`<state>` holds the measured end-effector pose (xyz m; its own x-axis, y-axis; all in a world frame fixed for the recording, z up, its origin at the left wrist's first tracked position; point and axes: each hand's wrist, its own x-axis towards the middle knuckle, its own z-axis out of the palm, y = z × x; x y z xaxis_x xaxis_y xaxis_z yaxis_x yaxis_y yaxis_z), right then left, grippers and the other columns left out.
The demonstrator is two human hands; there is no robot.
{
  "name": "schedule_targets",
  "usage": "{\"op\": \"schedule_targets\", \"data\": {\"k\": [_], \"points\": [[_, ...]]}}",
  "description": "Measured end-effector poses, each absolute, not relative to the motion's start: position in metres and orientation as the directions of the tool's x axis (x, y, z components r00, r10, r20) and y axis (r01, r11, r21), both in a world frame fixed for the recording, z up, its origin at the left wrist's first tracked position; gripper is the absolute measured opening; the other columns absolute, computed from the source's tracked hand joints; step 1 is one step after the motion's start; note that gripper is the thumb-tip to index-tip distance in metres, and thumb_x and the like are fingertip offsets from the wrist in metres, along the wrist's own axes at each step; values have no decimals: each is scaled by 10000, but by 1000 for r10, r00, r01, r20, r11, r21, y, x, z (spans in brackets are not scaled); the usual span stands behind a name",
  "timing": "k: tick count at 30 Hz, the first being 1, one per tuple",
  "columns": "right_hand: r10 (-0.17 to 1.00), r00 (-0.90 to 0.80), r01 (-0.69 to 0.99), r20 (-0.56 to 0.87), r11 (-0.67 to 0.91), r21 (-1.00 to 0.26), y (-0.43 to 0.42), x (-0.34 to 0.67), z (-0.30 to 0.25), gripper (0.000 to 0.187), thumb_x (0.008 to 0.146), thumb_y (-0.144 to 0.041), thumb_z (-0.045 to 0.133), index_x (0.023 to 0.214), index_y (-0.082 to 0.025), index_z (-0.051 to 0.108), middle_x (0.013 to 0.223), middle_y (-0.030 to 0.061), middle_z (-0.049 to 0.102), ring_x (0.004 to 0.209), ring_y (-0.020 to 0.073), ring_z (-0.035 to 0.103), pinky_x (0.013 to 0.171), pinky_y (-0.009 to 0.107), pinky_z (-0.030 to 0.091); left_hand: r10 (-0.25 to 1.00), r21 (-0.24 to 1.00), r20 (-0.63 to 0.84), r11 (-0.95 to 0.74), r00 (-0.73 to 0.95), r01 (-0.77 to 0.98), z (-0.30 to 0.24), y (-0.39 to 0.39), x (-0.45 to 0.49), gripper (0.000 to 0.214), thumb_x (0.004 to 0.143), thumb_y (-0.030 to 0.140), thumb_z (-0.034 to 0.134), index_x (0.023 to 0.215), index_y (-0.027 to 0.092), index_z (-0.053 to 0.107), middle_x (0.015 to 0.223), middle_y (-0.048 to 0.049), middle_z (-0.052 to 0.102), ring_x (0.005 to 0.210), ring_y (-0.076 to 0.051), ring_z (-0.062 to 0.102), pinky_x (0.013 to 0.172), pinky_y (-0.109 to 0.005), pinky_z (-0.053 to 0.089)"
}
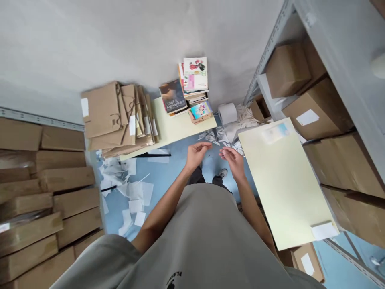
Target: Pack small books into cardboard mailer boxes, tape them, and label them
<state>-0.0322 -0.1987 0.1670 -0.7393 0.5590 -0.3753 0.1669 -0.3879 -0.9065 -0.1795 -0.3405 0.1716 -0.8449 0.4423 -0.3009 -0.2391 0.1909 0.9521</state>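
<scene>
My left hand (197,155) is raised in front of my body, its thumb and fingertips brought together in a pinch. Facing it, a small gap away, my right hand (234,161) has its fingers bent in toward the thumb. Anything between the fingertips of either hand is too small to make out. Beyond my hands, stacked books (195,76) and a dark-covered book (173,97) lie on a pale yellow table (180,125). Nearest my right hand is a second pale board-like tabletop (282,180), with a white packet (325,231) at its near end.
Flattened cardboard boxes (104,110) are piled on the far table's left. Cartons fill shelves on the left (72,202) and right (319,108). Scattered papers (136,196) litter the blue floor (177,156). A large white roll (227,113) stands by the wall.
</scene>
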Motion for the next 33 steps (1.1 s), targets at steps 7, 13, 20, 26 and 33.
{"op": "schedule_targets", "data": {"k": [7,13,20,26,33], "points": [[428,-826,225,-367,-346,-911,-277,-108,166,675,795,-832,940,1142,-261,844,1161,112,895,1036,296,864,983,478,718,287,952,-305,67,-908,-298,153,-445,-245,375,881,461,742,1104,180,854,1048,-133,903,920,-278,870,923,-448,710],[391,-860,220,-327,-293,-930,-351,-196,170,686,795,-845,932,1143,-261,844,1175,109,895,1041,285,857,985,462,716,58,968,-100,236,-993,-83,126,-578,-375,484,906,453,761,1313,190,762,1408,-193,820,1308,-353,804,1192,-545,630],[401,-862,227,-309,-240,-944,-430,-278,183,682,818,-852,907,1158,-264,845,1176,102,892,1061,278,853,1007,457,714,143,633,9,765,-990,117,118,-702,-525,1008,854,378,822,1716,10,451,1890,-354,313,1827,-526,171,1495,-703,136],[396,-863,248,-315,-211,-945,-463,-313,197,681,808,-859,914,1143,-269,853,1140,91,894,1044,285,854,991,459,714,352,612,-47,749,-935,252,104,-728,-574,874,979,419,591,1710,-47,483,1824,-346,462,1776,-461,366,1475,-672,213],[402,-855,257,-328,-221,-941,-477,-336,197,682,780,-848,938,1119,-262,856,1113,82,899,992,260,847,971,436,704,541,539,-120,740,-833,403,93,-755,-560,1105,868,557,756,1750,-37,457,1908,-351,273,1817,-520,231,1472,-669,206]]}}
